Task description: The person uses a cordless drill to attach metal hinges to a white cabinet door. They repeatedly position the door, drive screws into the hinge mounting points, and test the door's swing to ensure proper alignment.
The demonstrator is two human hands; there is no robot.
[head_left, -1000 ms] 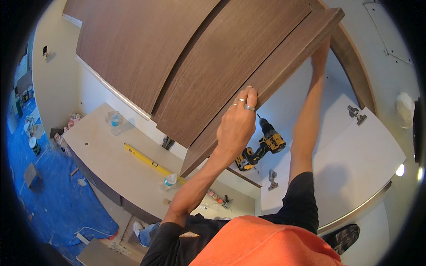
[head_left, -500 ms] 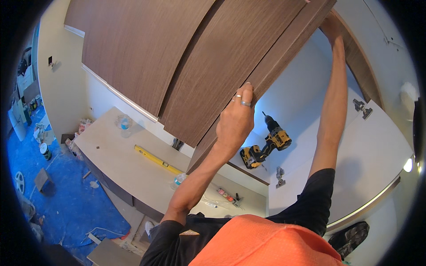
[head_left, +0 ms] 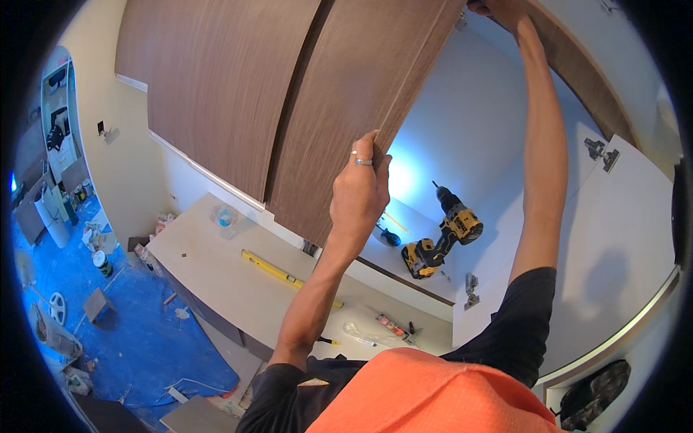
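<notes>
A brown wood-grain cabinet door (head_left: 346,108) hangs at upper centre, next to a matching door (head_left: 216,86). My left hand (head_left: 359,191), with rings on it, grips its right edge, the index finger lying along the front face. My right hand (head_left: 504,13) reaches up to the top of the open cabinet, beside the door's upper corner; its fingers look curled, and what they hold is hard to make out. Inside the cabinet stand a yellow-and-black cordless drill (head_left: 444,234) and a dark-handled screwdriver (head_left: 390,237).
At right, a white door panel (head_left: 613,224) with metal hinges (head_left: 601,154) stands open. Below, a countertop (head_left: 209,252) bears a yellow spirit level (head_left: 274,268), a plastic bottle (head_left: 225,215) and small tools. Blue sheeting (head_left: 151,346) with scattered debris covers the floor at left.
The door's edge has shifted left together with my left hand, showing more of the cabinet's inside and the screwdriver. My right hand has moved up and left, toward the door's upper corner.
</notes>
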